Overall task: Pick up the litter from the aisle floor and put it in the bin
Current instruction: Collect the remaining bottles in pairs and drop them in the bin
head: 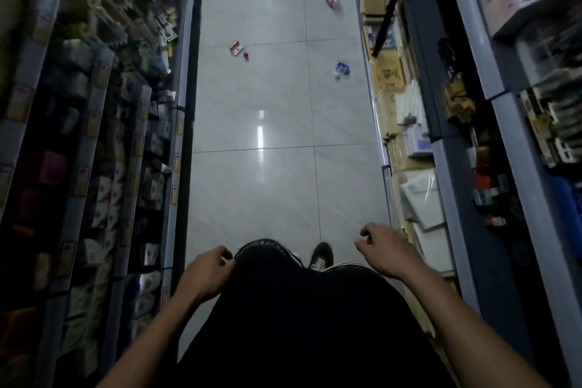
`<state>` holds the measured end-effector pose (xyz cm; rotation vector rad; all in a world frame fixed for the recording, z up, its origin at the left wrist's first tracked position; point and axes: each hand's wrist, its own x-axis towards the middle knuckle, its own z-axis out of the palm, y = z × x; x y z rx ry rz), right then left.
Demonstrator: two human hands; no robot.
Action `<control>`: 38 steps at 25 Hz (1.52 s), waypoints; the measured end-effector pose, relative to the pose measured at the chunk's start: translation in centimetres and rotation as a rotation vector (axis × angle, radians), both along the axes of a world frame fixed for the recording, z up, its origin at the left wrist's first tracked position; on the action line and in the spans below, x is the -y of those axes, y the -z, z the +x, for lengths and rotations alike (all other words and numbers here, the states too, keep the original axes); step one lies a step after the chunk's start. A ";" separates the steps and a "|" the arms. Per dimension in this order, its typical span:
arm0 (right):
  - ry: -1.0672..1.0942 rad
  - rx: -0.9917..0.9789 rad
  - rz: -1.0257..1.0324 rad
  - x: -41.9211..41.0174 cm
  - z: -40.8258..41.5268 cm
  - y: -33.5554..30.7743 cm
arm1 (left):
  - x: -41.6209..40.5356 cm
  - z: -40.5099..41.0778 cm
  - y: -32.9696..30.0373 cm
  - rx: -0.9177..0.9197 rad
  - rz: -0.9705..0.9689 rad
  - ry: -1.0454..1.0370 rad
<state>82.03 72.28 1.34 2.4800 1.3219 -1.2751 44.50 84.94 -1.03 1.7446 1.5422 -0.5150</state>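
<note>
Shop aisle floor point(283, 123) is carrying litter well beyond the shoe point(321, 257), left hand point(208, 274) and right hand point(382, 250) hanging empty, fingers loosely curled; bin unseen, glossy tiles risking slips.

Pale grey tiled floor point(283, 183), red-and-white wrapper point(236, 47), blue-labelled bottle point(342, 69), black trousers point(299, 309).
</note>
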 end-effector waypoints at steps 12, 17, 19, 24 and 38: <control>-0.125 0.021 0.007 -30.7 8.2 -0.6 | -23.5 5.3 2.5 -0.013 -0.061 -0.174; -0.001 0.040 -0.006 -37.0 12.1 -1.1 | -40.2 13.0 1.3 0.022 0.022 -0.048; 0.070 0.043 -0.022 -38.9 14.5 -1.3 | -46.8 16.9 0.6 0.037 0.041 0.001; 0.155 0.012 -0.070 -45.7 21.7 -0.3 | -60.9 26.4 0.2 0.064 0.079 0.051; -0.123 -0.001 0.050 -81.7 39.5 -0.4 | -72.9 35.6 0.3 -0.021 -0.070 -0.261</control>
